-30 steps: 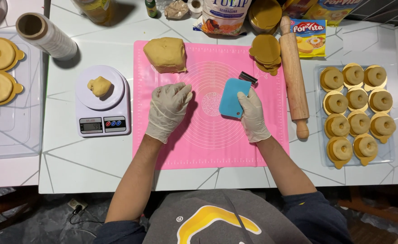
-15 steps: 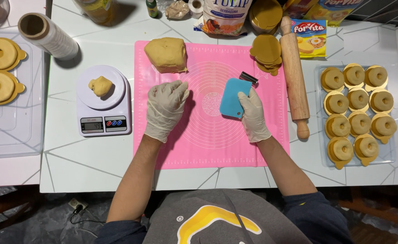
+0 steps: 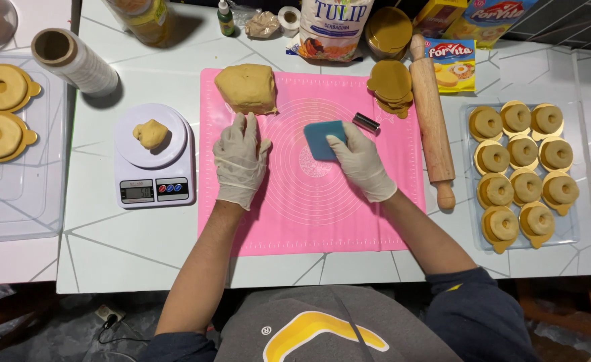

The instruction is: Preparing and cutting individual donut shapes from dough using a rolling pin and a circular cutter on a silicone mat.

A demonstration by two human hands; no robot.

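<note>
While the right hand (image 3: 361, 163) lies on the blue scraper (image 3: 322, 138) near the middle of the pink mat (image 3: 376, 221), fingers together and curled over its edge, the left hand (image 3: 240, 159) sits flat on the mat with fingers loosely spread, just below the big dough lump (image 3: 246, 88). A small dough piece (image 3: 150, 133) is on the scale (image 3: 149, 188) to the left, a rolling pin (image 3: 432, 110) lies right of the mat, and past that a tray (image 3: 570, 231) of dough rings

Blue dough scraper (image 3: 321, 137) flat on pink mat, tan dough block (image 3: 246, 88) at mat's top edge
</note>
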